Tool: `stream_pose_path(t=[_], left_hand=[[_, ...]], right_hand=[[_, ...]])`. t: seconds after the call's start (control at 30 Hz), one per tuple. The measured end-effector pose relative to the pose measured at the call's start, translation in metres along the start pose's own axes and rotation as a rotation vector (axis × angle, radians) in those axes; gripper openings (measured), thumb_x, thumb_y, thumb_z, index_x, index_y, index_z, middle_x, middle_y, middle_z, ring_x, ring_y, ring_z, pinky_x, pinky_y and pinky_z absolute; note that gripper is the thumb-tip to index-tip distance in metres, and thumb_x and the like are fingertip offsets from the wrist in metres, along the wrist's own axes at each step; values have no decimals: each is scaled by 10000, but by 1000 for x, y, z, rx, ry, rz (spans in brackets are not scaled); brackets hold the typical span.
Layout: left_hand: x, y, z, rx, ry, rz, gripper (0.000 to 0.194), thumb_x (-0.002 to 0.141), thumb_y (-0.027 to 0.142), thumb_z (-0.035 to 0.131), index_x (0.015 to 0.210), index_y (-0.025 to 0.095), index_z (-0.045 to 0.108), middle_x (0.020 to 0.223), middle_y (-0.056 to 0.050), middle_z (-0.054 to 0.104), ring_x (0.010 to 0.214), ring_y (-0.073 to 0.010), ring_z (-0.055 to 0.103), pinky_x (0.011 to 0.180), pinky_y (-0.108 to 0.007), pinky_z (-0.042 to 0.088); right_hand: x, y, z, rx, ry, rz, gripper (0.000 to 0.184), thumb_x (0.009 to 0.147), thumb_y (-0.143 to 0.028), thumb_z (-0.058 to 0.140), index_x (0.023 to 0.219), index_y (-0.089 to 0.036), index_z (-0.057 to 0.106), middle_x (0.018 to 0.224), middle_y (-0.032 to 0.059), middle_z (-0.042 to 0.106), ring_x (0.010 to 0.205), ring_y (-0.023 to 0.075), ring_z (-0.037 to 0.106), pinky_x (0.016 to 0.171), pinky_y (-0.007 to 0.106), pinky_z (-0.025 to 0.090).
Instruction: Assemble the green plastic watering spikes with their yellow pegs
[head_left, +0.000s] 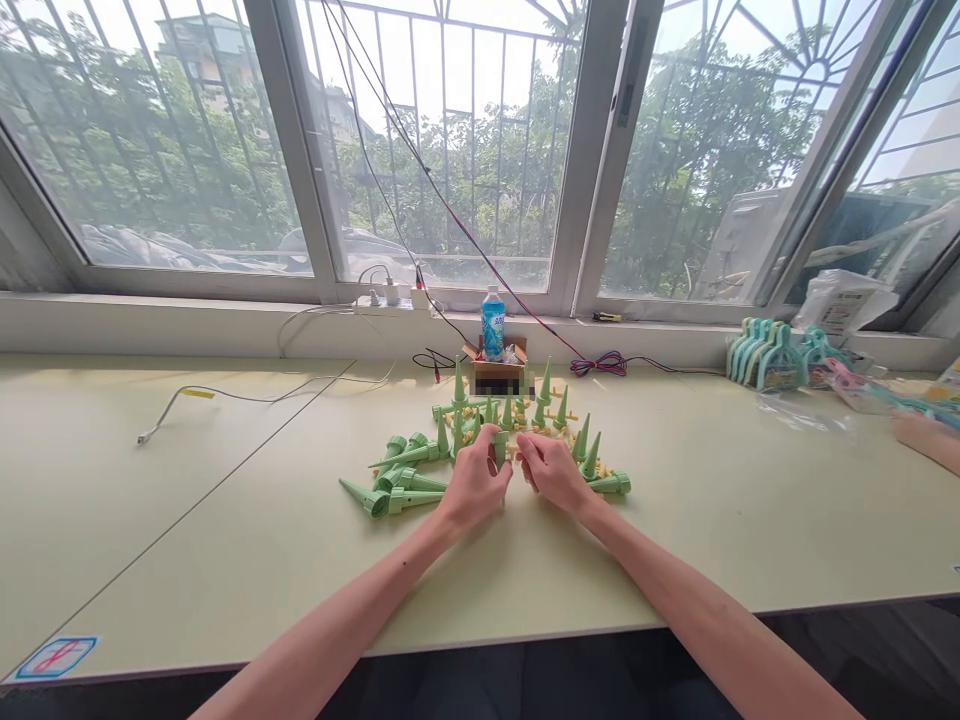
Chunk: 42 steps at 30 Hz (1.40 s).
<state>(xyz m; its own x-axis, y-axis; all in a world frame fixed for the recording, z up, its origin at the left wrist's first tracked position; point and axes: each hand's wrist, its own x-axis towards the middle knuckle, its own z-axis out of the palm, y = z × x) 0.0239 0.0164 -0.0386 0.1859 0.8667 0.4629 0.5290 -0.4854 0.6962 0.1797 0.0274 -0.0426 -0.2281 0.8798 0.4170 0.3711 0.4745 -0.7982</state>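
My left hand [476,480] is closed round a green plant watering spike [500,449], its wide capped end up between thumb and fingers. Close on its right, my right hand [553,470] pinches a small yellow valve piece [513,453] against the spike's side. How far the valve piece sits in the spike is hidden by my fingers. More green watering spikes [416,498] lie in a heap to the left of my hands. Others stand point up behind them, such as one tall spike [544,385], with yellow valve pieces [564,415] sticking out of several.
Behind the spikes, a blue bottle [493,328] stands in a small cardboard box [499,372]. Cables [600,363] trail along the back of the table [720,500]. At the right are pastel plastic items [769,355] and another person's arm [930,443].
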Motion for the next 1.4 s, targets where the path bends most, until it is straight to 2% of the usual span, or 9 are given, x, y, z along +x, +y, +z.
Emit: stream_pose_path(t=[0.2,0.37,0.57,0.63,0.83,0.97,1.17,1.3,1.4], left_hand=[[1,1,0,-13,25,-23,270,793,231,511,1059,200,474,589,72,480,502,-106,424,518,-223,349],[1,1,-1,-8,9,-18,280,791,234,511,1067,201,471,593,73,478,496,-104,419,524,-229,354],[1,0,0,-8,-14,-3,306,796,248,522,1094,197,474,594,71,488,483,-104,421,517,-230,354],[1,0,0,-2,-5,-3,296,795,244,522,1084,200,475,588,73,482,492,-108,427,520,-229,354],[1,0,-1,2,25,-23,281,793,231,518,1069,207,471,594,74,483,508,-107,428,525,-221,353],[1,0,-1,4,-2,-25,287,799,245,514,1080,205,472,606,70,483,500,-108,427,529,-230,356],[0,1,0,2,-40,-27,329,804,257,521,1123,195,473,605,68,487,492,-110,430,531,-236,367],[1,0,0,9,-29,-28,329,799,254,531,1118,197,475,628,60,512,501,-110,446,537,-237,378],[1,0,-1,4,-15,-20,316,799,255,537,1104,201,475,625,60,517,506,-114,458,534,-234,378]], right_hand=[[-1,-2,0,42,-5,-53,258,922,-464,484,903,-208,499,633,-27,569,443,111,496,475,240,401],[-2,-1,0,59,-21,-43,289,939,-463,443,791,-215,455,576,-39,531,415,110,484,466,244,398],[0,0,-1,-11,-21,1,453,958,-530,361,635,-217,412,450,-33,479,386,113,449,453,243,374],[0,0,0,-13,-13,9,450,955,-534,361,650,-212,432,477,-26,502,401,112,461,456,240,378],[-1,-2,0,53,2,-46,245,904,-452,493,866,-210,485,656,-18,559,452,113,495,457,241,394],[-2,-2,-2,47,-14,-38,251,923,-428,456,792,-215,452,586,-39,514,425,110,465,467,248,391],[0,-1,-3,-49,-16,-19,432,955,-487,378,617,-218,386,447,-38,435,409,115,421,463,248,360],[0,0,-1,-29,-12,-1,418,955,-488,379,643,-214,423,472,-29,472,412,117,436,453,244,356],[0,0,0,-1,-5,-5,331,947,-455,414,733,-210,479,536,-24,521,434,119,467,462,241,374]])
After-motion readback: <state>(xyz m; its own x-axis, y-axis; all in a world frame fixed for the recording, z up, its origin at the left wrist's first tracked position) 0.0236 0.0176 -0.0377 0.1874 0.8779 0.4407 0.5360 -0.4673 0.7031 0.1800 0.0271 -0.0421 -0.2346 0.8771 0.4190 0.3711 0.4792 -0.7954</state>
